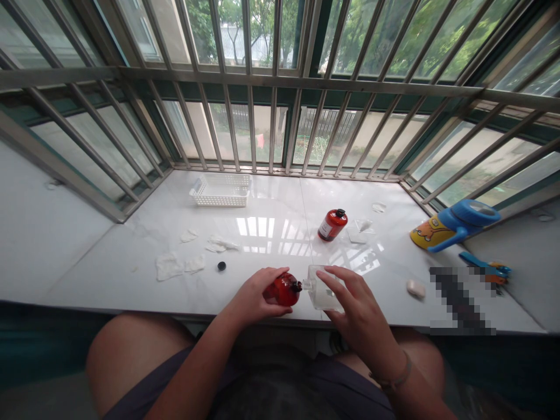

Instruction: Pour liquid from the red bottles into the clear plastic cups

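My left hand [252, 296] is wrapped round a red bottle [284, 290], which is tilted with its dark, uncapped neck towards the right. In my right hand [359, 300] is a clear, square bottle [322, 293], lying on its side between thumb and fingers. Its narrow neck points left and meets, or nearly meets, the red bottle's mouth; I cannot tell whether they touch. A small black cap [221, 266] lies on the white tiled sill to the left. Farther back stands a second red bottle [332, 225] with a white label and a black top.
A white plastic basket [221, 191] sits at the back left. Crumpled tissues [175, 265] lie on the left, and a clear square item [359, 233] is right of the standing bottle. At right are a blue-and-yellow flask [455, 224], blue-orange pliers [487, 267] and a whitish block [415, 289]. Metal bars [273, 122] close the back.
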The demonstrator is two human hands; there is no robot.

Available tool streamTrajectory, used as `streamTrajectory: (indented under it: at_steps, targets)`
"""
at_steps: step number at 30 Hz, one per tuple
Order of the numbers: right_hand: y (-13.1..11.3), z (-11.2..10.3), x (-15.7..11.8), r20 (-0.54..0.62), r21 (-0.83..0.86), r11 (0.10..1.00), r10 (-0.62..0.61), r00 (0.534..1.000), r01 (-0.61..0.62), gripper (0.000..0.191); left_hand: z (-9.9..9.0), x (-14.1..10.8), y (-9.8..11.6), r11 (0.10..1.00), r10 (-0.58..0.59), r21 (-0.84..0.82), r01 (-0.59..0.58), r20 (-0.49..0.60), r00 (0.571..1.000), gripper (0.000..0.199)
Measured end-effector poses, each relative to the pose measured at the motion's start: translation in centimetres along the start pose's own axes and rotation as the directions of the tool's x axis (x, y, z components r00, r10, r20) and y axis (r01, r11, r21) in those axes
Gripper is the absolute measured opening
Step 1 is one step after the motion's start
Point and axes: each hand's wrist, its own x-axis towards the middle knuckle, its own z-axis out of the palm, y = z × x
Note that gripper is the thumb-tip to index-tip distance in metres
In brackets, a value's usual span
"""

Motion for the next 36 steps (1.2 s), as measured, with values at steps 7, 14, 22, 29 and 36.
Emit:
streamTrajectory:
  at_steps: [7, 14, 22, 29, 36]
  targets:
    - [0.02, -0.11, 0.06, -0.015, -0.003, 1.0, -0.016, 1.0, 0.016, 0.09, 0.04, 0.0, -0.1, 1.0, 0.001, 0.0, -0.001, -0.003, 1.0, 0.092]
    - [0.12, -0.16, 0.07, -0.022, -0.011, 0.999, -0.036, 0.999, 0.036, 0.089, 0.0, -0.03, -0.18, 1.0, 0.003, 0.001, -0.003, -0.001, 1.0, 0.093]
    - [-0.08, -0.4, 0.3, -0.047, -0.034, 0.998, -0.057, 0.997, 0.056, 0.089, -0.02, -0.01, -0.16, 1.0, -0.001, -0.003, 0.001, 0.002, 1.0, 0.093]
    - [0.08, -0.39, 0.44, -0.069, -0.064, 0.994, -0.093, 0.993, 0.088, 0.087, 0.02, 0.0, -0.35, 1.0, 0.0, 0.003, 0.0, 0.002, 1.0, 0.093]
    - [0.1, -0.44, 0.48, -0.068, -0.08, 0.991, -0.11, 0.992, 0.104, 0.082, 0.03, -0.05, -0.51, 1.0, 0.005, 0.007, -0.005, -0.001, 1.0, 0.093]
